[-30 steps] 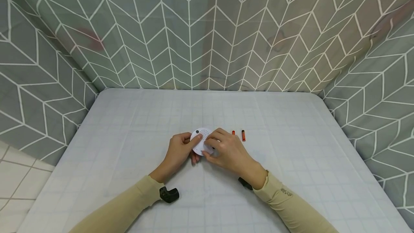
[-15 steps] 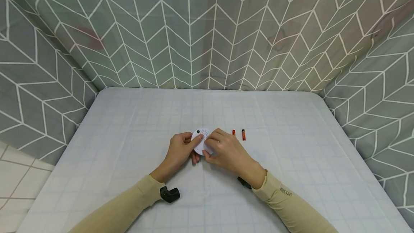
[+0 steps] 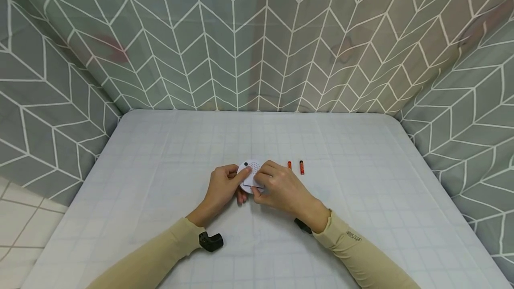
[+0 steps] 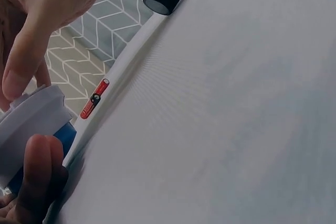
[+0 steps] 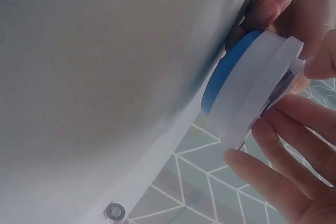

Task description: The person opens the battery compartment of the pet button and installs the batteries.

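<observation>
My left hand (image 3: 225, 184) grips a round white device (image 3: 245, 186) by its left side, thumb on the face with small holes and a black dot, fingers underneath. In the right wrist view the device (image 5: 252, 85) has a blue underside. My right hand (image 3: 281, 186) bends over its right part and pinches a flat white battery cover (image 3: 253, 182), whose lower edge shows a dark line against the body. The fingers (image 5: 283, 145) of that hand reach a dark gap at the rim. What lies under the cover is hidden.
Two red-and-black batteries (image 3: 302, 167) lie on the white-clothed table (image 3: 180, 146) just beyond my right hand; one is partly hidden by it. Grey patterned curtains (image 3: 249, 48) hang behind and at both sides. Each wrist carries a black camera (image 3: 210, 241).
The battery cover's lower edge now stands out from the device's face, with a dark line along it. Both hands have stayed almost in place.
</observation>
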A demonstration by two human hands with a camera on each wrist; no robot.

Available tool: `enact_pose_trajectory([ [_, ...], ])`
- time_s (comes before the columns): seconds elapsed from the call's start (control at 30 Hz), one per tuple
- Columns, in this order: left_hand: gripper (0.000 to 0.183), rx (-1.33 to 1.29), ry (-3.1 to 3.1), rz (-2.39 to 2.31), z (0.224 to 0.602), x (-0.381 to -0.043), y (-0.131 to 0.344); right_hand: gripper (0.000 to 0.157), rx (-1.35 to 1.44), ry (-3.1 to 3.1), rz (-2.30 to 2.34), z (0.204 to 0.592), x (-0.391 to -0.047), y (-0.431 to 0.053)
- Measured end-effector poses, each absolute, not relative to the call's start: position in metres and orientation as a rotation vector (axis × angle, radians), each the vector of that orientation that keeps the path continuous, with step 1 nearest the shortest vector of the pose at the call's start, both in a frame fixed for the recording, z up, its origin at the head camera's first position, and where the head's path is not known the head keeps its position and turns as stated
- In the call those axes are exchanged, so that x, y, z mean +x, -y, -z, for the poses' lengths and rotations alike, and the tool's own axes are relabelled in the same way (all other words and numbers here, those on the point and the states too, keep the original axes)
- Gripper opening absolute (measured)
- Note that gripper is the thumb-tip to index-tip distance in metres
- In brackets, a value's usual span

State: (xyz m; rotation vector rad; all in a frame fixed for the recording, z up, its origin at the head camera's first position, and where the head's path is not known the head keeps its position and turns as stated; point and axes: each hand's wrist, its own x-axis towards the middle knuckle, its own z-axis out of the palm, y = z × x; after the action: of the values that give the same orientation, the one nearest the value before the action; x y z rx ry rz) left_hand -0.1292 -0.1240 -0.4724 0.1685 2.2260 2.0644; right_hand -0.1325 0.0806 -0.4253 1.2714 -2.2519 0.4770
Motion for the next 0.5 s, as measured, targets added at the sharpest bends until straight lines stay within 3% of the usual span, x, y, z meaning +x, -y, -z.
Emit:
enact_pose_trajectory([
  [0.27, 0.046, 0.150, -2.234, -2.066, 0.4729, -0.1282, 0.1229, 0.029, 1.250, 2.298, -0.511, 0.4253, -0.1341, -0.0836],
  [0.5, 0.046, 0.150, -2.228, -2.060, 0.4721, -0.1280, 0.1234, 0.027, 1.265, 2.289, -0.499, 0.4250, -0.1356, -0.0851],
])
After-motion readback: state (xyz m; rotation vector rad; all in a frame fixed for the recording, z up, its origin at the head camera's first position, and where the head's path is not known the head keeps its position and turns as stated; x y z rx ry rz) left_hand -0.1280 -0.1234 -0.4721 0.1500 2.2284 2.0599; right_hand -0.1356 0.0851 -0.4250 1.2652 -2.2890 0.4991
